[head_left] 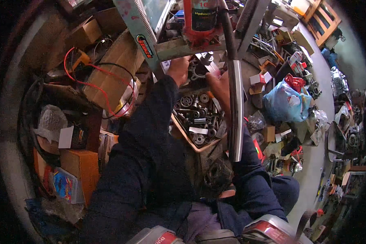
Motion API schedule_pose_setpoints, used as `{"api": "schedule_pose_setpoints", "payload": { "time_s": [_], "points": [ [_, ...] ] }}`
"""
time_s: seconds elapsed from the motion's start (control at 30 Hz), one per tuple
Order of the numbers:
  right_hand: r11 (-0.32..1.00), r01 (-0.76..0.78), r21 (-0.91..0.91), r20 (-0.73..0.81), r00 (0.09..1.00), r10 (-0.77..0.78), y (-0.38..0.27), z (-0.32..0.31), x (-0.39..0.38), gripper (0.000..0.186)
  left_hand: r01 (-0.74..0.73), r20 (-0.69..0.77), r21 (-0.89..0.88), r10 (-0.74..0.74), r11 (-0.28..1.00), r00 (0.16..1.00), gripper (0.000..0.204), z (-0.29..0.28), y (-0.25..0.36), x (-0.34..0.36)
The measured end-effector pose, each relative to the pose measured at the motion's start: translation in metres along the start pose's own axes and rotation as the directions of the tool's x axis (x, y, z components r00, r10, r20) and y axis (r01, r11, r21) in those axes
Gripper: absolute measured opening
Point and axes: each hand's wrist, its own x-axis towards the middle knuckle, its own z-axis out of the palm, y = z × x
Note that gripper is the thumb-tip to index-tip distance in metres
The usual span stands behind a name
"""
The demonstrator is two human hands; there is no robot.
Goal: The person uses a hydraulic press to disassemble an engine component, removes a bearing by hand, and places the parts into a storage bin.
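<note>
In front of me stands a shop press with a grey frame (pixel 191 48) and a red bottle jack (pixel 202 18). My left hand (pixel 179 71) reaches under its crossbar, fingers curled beside a toothed metal part (pixel 196 72). My right hand (pixel 219 86) is at the other side, its fingers bent at the near end of a flat metal bar (pixel 210 67). What either hand grips is hidden. A round steel piece (pixel 208 56) stands upright on the bar. The jack's long steel handle (pixel 236 110) hangs down in front of my right forearm.
Below my hands sits a tray (pixel 183 132) full of gears, bearings and bolts. Cardboard boxes (pixel 114 73) and a red cable (pixel 103 91) lie to the left. On the right are a blue plastic bag (pixel 286 101), loose parts and a wooden crate (pixel 322 22).
</note>
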Motion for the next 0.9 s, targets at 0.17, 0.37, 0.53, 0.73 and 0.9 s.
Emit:
{"api": "schedule_pose_setpoints", "payload": {
  "time_s": [0.17,0.37,0.53,0.73,0.9],
  "points": [
    [0.924,0.371,-0.093,-0.095,0.920,-0.379,-0.003,0.016,-0.032,0.069,0.096,0.021,0.146,-0.100,0.985,0.995,0.028,0.010,-0.001,-0.011],
    [0.893,0.444,0.080,0.157,0.879,-0.451,0.002,0.030,-0.054,0.073,0.234,0.059,0.156,-0.246,0.960,0.968,0.025,0.009,0.038,-0.058],
    [0.977,0.213,-0.004,0.376,0.905,-0.196,0.003,-0.002,0.002,0.038,0.399,-0.089,0.261,-0.390,0.879,0.916,0.017,-0.006,0.065,-0.083],
    [0.982,0.110,-0.153,0.188,0.979,-0.081,0.053,0.062,0.014,0.092,0.326,-0.116,0.410,-0.306,0.852,0.945,0.012,0.012,0.051,-0.127],
    [0.938,0.068,-0.339,-0.140,0.983,-0.121,0.026,0.075,-0.012,0.083,0.467,-0.274,0.266,-0.398,0.843,0.875,0.013,0.018,0.061,-0.168]
  ]
}}
